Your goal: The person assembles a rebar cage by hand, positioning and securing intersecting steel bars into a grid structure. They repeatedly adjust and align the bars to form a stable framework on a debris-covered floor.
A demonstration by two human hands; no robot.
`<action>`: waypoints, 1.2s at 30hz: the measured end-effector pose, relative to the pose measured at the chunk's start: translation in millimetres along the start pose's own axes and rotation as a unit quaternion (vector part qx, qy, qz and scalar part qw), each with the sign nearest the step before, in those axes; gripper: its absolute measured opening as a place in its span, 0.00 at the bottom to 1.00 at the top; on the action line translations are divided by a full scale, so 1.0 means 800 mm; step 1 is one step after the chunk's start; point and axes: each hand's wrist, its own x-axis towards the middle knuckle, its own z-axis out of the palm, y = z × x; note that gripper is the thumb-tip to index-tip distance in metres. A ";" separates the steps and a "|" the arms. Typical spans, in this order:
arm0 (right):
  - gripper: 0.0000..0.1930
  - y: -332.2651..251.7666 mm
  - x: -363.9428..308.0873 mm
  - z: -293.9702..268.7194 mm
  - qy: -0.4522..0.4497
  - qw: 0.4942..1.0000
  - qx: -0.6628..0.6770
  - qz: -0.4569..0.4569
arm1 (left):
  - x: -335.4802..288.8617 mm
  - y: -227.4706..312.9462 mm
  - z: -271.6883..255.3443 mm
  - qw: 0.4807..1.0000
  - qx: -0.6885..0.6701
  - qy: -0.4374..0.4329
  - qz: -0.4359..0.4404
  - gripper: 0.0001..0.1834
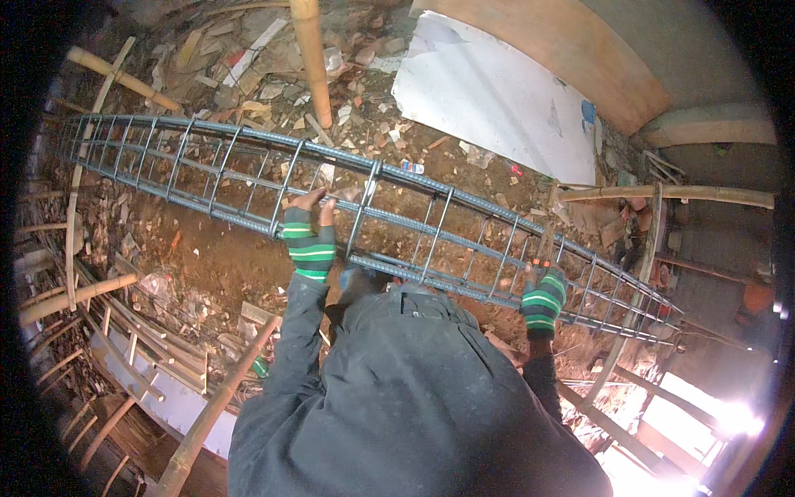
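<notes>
A long cage of ribbed steel rebar (451, 236) with square stirrups runs across in front of me, from far left to lower right. My left hand (310, 236), in a green-striped glove with bare fingertips, is closed on the cage at a stirrup left of the middle. Further right, my right hand (543, 300), in a matching glove, is closed over the near side of the cage. A slim tool that looks like pincers (544, 248), with orange on its handles, sticks up from it between the bars; the glove hides the rest.
A bamboo pole (311, 66) stands beyond the cage. Bamboo rails (646, 248) cross near both cage ends. A white sheet (489, 91) lies at the back, beside a plywood panel (563, 50). Rubble (248, 91) covers the dirt. Another bamboo pole (219, 406) slants past my left arm.
</notes>
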 end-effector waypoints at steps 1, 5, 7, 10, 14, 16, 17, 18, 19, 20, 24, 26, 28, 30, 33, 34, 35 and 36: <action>0.26 0.004 -0.004 0.007 -0.014 1.000 0.006 0.008 | -0.003 0.004 0.008 1.000 -0.007 -0.011 0.022 0.15; 0.28 0.019 -0.007 0.011 -0.054 0.997 0.009 -0.056 | -0.016 0.019 0.034 0.996 -0.010 -0.062 0.065 0.16; 0.31 0.023 -0.008 0.002 -0.119 0.990 -0.020 -0.073 | -0.020 0.018 0.039 0.995 -0.002 -0.073 0.063 0.16; 0.33 0.024 -0.003 -0.015 -0.166 0.983 0.025 -0.067 | -0.022 0.010 0.041 0.996 0.010 -0.062 0.056 0.16; 0.23 0.006 0.021 -0.049 -0.101 0.982 0.119 -0.107 | -0.021 0.004 0.040 0.996 -0.001 -0.069 0.050 0.16; 0.19 -0.013 0.037 -0.072 -0.140 0.963 0.153 -0.175 | -0.020 0.004 0.041 0.997 -0.013 -0.069 0.040 0.16; 0.17 -0.023 0.045 -0.085 -0.154 0.954 0.163 -0.201 | -0.020 0.005 0.040 0.997 -0.020 -0.072 0.036 0.16; 0.14 -0.034 0.056 -0.097 -0.191 0.937 0.144 -0.256 | -0.018 0.005 0.041 0.996 -0.020 -0.075 0.037 0.15; 0.14 -0.046 0.066 -0.110 -0.221 0.925 0.093 -0.295 | -0.018 0.006 0.040 0.996 -0.025 -0.075 0.040 0.15; 0.15 -0.060 0.073 -0.120 -0.253 0.909 0.042 -0.327 | -0.017 0.006 0.039 0.996 -0.026 -0.077 0.040 0.15; 0.16 -0.119 0.088 -0.134 -0.247 0.863 -0.083 -0.433 | -0.018 0.006 0.036 0.996 -0.025 -0.075 0.031 0.14; 0.16 -0.140 0.094 -0.134 -0.277 0.846 -0.114 -0.441 | -0.019 0.004 0.036 0.997 -0.017 -0.071 0.022 0.14; 0.15 -0.155 0.098 -0.132 -0.301 0.831 -0.155 -0.442 | -0.020 0.002 0.036 0.997 -0.022 -0.074 0.019 0.14; 0.16 -0.166 0.101 -0.130 -0.298 0.816 -0.197 -0.454 | -0.020 -0.001 0.036 0.996 -0.025 -0.087 0.015 0.14; 0.15 -0.176 0.103 -0.131 -0.315 0.808 -0.217 -0.449 | -0.018 -0.002 0.034 0.996 -0.034 -0.079 0.020 0.14; 0.15 -0.178 0.104 -0.133 -0.304 0.794 -0.232 -0.473 | -0.018 -0.002 0.034 0.997 -0.026 -0.073 0.026 0.13; 0.14 -0.182 0.104 -0.133 -0.293 0.792 -0.232 -0.483 | -0.017 -0.001 0.033 0.996 -0.033 -0.075 0.020 0.13; 0.13 -0.184 0.104 -0.133 -0.270 0.793 -0.226 -0.498 | -0.017 -0.001 0.033 0.996 -0.041 -0.078 0.014 0.13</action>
